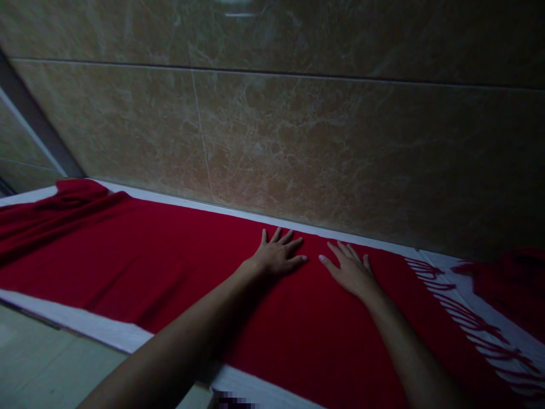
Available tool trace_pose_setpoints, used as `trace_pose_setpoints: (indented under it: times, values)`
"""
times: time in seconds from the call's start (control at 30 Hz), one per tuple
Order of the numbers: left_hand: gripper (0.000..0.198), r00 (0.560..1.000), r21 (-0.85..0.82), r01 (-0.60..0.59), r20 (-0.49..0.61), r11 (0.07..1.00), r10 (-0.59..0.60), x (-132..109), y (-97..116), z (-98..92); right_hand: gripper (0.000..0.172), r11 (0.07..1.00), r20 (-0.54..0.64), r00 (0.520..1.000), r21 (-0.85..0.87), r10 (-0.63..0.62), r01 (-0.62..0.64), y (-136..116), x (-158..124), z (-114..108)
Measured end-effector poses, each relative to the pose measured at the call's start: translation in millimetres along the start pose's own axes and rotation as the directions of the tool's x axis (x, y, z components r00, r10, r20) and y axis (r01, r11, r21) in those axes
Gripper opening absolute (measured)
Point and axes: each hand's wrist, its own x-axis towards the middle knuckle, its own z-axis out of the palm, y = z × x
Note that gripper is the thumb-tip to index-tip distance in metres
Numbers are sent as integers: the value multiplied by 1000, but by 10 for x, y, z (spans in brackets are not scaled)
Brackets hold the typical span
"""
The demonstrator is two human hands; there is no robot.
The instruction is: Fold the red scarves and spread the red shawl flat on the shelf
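A long red fringed scarf [191, 244] lies spread over a white-covered surface. My left hand [279, 253] rests on it near its far edge, palm down with fingers spread. Just to the right, my right hand [348, 267] also lies on the cloth, fingers apart and thumb toward the left hand. Neither hand grips anything. The fringe [464, 318] fans out at the scarf's right end. On the left, the cloth is bunched into folds [76, 196], and shallow wrinkles run across its near left part.
A brown marbled tile wall [272, 142] rises right behind the far edge. More red cloth [511, 278] lies in a heap at the far right. White cover [85, 321] shows along the near edge, with pale floor [51, 358] below it at lower left.
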Motion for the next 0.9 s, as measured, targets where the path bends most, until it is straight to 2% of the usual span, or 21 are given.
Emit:
trace_pose_setpoints:
  times: [0.47,0.9]
  values:
    - [82,999,-4,25,49,1000,-24,-15,31,-61,63,999,-13,1000,35,-5,6,29,22,-6]
    - [80,999,21,24,32,999,-25,9,23,-33,64,998,-6,1000,57,-9,10,35,21,-15]
